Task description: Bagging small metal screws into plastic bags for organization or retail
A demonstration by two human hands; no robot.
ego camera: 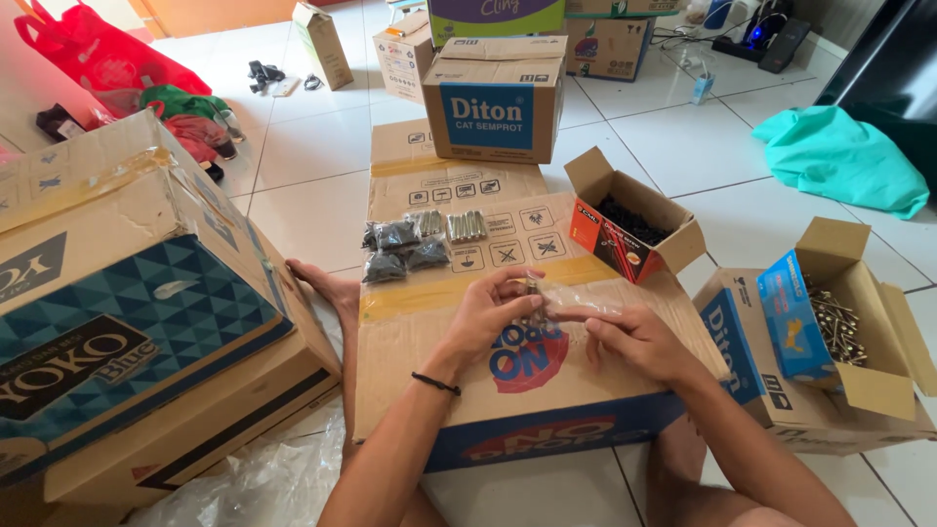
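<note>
Hands are meeting over a flattened cardboard box that is serving as a work surface on the tiled floor, both forearms reaching in from the near edge of the scene. The left hand, a thin black band around its wrist, is bending inward at the knuckles, its fingers curling closed around a small cluster of metal screws held upright at the fingertips. The right hand is lying lower and flatter, palm toward the box, its fingers pinching the near end of a small clear plastic bag that is resting on the cardboard — the bag's mouth is sitting just beside the screws, touching or nearly so; which cannot be told.

Farther along the same box, filled dark bags are sitting in a group on the left, with bundles of silvery screws just to their right. An open orange-and-black carton of black screws is standing at the far right corner of the box, and on the right an open brown carton is holding brass-coloured screws beside a blue flap. A large blue-patterned box is filling the left side.
</note>
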